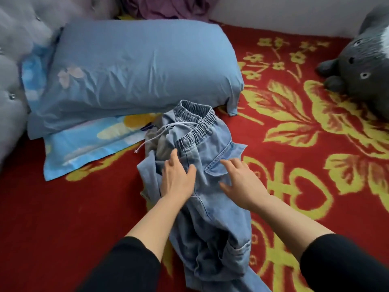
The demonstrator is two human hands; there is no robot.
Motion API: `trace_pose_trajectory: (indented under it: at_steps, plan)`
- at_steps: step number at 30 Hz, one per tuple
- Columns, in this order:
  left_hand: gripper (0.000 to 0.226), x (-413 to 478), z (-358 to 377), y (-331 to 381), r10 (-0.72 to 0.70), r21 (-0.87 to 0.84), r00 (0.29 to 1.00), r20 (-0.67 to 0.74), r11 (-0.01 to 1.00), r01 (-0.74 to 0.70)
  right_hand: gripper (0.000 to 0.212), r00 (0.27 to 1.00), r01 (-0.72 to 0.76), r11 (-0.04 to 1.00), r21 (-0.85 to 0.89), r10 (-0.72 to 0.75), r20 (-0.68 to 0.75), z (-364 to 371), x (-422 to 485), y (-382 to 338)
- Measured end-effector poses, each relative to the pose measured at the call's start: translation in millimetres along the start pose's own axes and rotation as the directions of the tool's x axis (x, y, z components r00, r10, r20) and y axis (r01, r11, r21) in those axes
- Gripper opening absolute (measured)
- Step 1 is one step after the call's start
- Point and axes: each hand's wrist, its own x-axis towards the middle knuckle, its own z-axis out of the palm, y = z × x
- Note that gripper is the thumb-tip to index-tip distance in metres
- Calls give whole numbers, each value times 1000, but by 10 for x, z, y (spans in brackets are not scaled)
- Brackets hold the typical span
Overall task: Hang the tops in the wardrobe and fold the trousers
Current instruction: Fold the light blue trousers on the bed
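— Denim, pale blue: your trousers (210,192) lie mid-frame on the red blanket (305,207); the elastic waistband points up toward the blue pillow (136,66); the legs run bunched to the lower edge.

— And my hands?

— Your left hand (175,179) lies flat on the cloth just below the waistband, fingers straight and close, thumb out; your right hand (242,180) is spread, fingertips touching the patch pocket; neither pinches anything.

— What else?

— A white drawstring (155,133) trails left from the waistband; a patterned pillow (84,146) lies under the blue one; a grey plush toy (362,66) sits upper right; purple cloth (168,7) is heaped at the top edge.
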Motion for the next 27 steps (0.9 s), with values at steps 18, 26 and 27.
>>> trace_pose_trajectory:
  at_steps: [18,26,27]
  plan:
    - [28,-50,-201,34,452,-380,847,280,862,-334,83,910,413,722,-555,-343,231,-688,1071,-40]
    - [33,-631,-341,-18,435,-388,706,559,890,-241,98,652,696,230,-680,-600,464,-437,627,-379]
    - [33,-716,-351,-32,418,-380,704,573,898,-224,97,635,703,188,-686,-601,485,-368,561,-408]
